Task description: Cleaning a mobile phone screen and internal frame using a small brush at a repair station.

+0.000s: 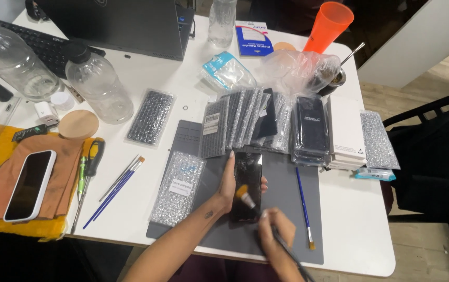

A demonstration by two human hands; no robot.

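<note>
— What is seen of materials and surface?

— A grey mat [287,209] is laid on the white worktop [360,219]. Behind the mat, bubble-wrapped packets [235,122] are stacked on edge.

— And the phone?

— A flat, glossy black phone [247,187] is clamped in the left hand [229,183] over the mat. A brush [250,201] with tan bristles is pinched by the right hand [276,232], its tip laid on the glass.

A white tabletop [360,230] with rounded corners fills most of the view under even indoor light. At three o'clock lies pale wood-look floor [423,99], with a dark chair [433,151] just beside the tabletop's edge. At one o'clock stands a white panel [417,42].
</note>
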